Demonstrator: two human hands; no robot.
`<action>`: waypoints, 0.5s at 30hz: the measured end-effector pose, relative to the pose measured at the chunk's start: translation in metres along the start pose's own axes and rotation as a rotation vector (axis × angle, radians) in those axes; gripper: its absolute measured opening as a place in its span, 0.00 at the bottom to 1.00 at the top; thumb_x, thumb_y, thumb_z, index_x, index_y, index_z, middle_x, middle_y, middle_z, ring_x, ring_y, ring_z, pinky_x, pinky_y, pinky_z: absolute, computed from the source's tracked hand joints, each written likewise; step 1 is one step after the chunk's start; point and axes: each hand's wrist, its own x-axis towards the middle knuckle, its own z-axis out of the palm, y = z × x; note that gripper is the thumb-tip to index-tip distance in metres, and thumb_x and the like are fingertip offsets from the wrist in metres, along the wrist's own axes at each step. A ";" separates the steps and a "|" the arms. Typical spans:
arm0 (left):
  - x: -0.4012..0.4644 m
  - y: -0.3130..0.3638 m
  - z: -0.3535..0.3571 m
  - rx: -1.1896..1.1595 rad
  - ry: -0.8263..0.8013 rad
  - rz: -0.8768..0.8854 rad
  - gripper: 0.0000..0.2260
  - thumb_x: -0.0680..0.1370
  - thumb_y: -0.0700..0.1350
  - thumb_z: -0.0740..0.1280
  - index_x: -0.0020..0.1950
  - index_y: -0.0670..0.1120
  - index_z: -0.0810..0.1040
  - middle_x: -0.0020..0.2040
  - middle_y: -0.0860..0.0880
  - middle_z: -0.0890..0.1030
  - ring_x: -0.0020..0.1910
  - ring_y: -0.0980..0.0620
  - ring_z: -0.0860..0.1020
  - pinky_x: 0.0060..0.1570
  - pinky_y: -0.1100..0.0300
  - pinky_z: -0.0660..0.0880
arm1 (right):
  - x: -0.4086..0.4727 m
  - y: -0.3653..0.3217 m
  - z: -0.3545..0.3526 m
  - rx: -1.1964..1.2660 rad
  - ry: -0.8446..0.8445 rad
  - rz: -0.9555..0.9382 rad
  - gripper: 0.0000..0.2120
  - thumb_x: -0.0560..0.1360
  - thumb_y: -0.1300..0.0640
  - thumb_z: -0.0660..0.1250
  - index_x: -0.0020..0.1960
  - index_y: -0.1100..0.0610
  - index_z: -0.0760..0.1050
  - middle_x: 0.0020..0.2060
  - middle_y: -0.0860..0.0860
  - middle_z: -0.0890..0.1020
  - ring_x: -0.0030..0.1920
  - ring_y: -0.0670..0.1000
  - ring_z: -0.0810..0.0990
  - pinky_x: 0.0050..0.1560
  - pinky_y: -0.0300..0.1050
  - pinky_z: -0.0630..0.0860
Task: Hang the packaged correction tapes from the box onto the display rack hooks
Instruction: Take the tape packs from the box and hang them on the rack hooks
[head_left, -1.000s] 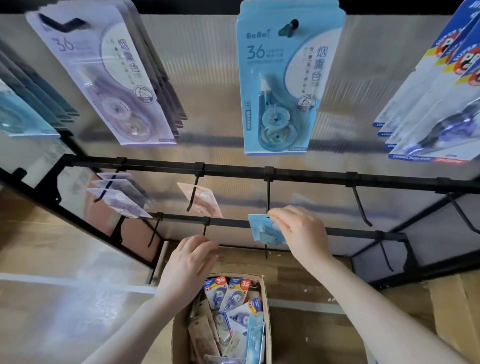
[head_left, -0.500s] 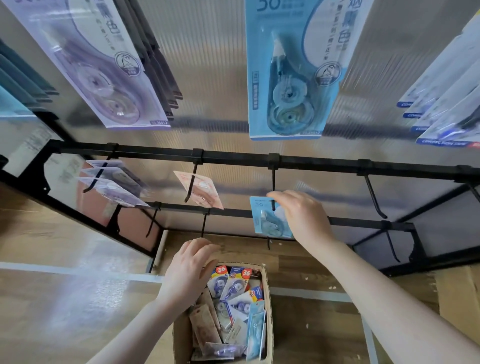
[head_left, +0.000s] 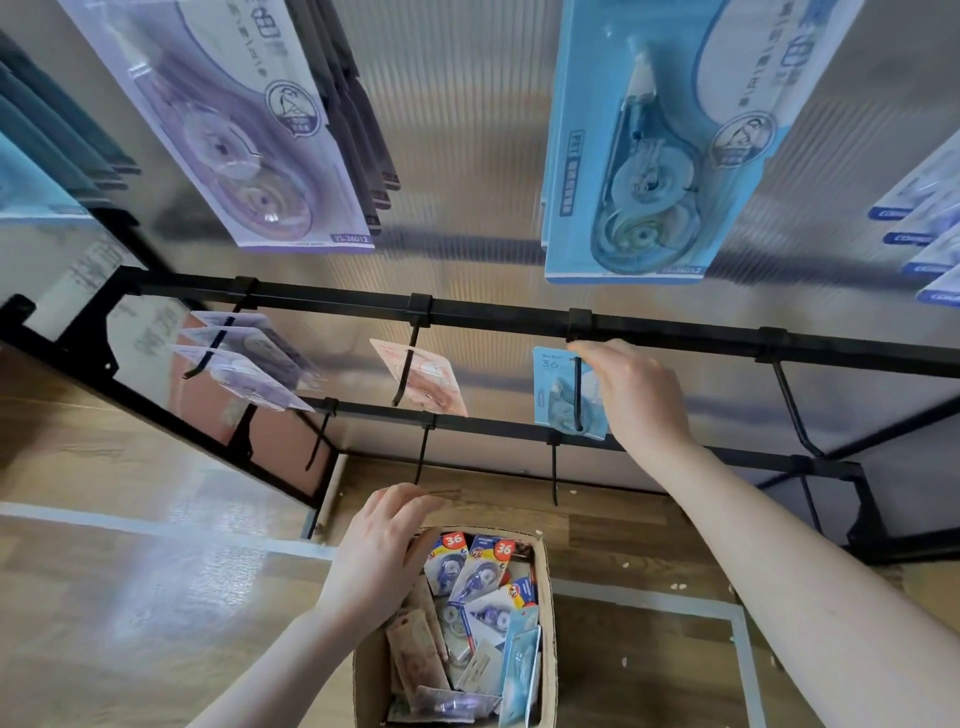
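Observation:
My right hand (head_left: 636, 397) pinches the right edge of a small blue correction tape pack (head_left: 556, 395), which sits threaded on a black hook (head_left: 577, 389) of the middle rail. My left hand (head_left: 379, 556) hovers with relaxed fingers over the far left corner of the cardboard box (head_left: 548, 582) on the floor, holding nothing. The box holds several packs, blue-and-red ones at the top and brownish and light blue ones lower down. A pink pack (head_left: 426, 376) hangs on the hook to the left, and purple packs (head_left: 244, 364) hang further left.
Large purple packs (head_left: 244, 140) and large blue packs (head_left: 654, 145) hang from the upper row, with more packs at the right edge (head_left: 930, 228). Bare hooks stick out at right (head_left: 792, 410) and on the lower rail (head_left: 422, 457). The wooden floor lies below.
My right hand has lifted the blue pack and pushed it further back along the hook toward the rail. The left hand stayed over the box. The view dropped lower and closer.

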 end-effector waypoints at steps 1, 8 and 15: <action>0.000 -0.001 -0.001 0.002 -0.002 -0.002 0.17 0.75 0.54 0.56 0.56 0.51 0.78 0.53 0.53 0.78 0.52 0.51 0.76 0.48 0.56 0.76 | 0.001 0.000 0.000 -0.018 -0.007 0.007 0.18 0.74 0.62 0.66 0.64 0.60 0.74 0.54 0.60 0.80 0.50 0.60 0.78 0.38 0.43 0.66; -0.003 -0.008 0.000 -0.005 0.012 -0.018 0.16 0.73 0.42 0.71 0.60 0.47 0.77 0.54 0.48 0.78 0.53 0.47 0.77 0.50 0.52 0.77 | -0.011 0.010 0.010 -0.130 0.047 0.071 0.25 0.75 0.64 0.66 0.71 0.62 0.65 0.59 0.61 0.77 0.57 0.60 0.76 0.53 0.54 0.75; -0.012 -0.012 0.001 0.031 0.047 -0.009 0.21 0.70 0.40 0.74 0.61 0.45 0.75 0.56 0.47 0.79 0.55 0.45 0.78 0.51 0.50 0.76 | -0.044 0.019 0.013 -0.140 0.023 0.165 0.29 0.76 0.60 0.65 0.73 0.63 0.59 0.67 0.61 0.70 0.66 0.59 0.70 0.60 0.52 0.73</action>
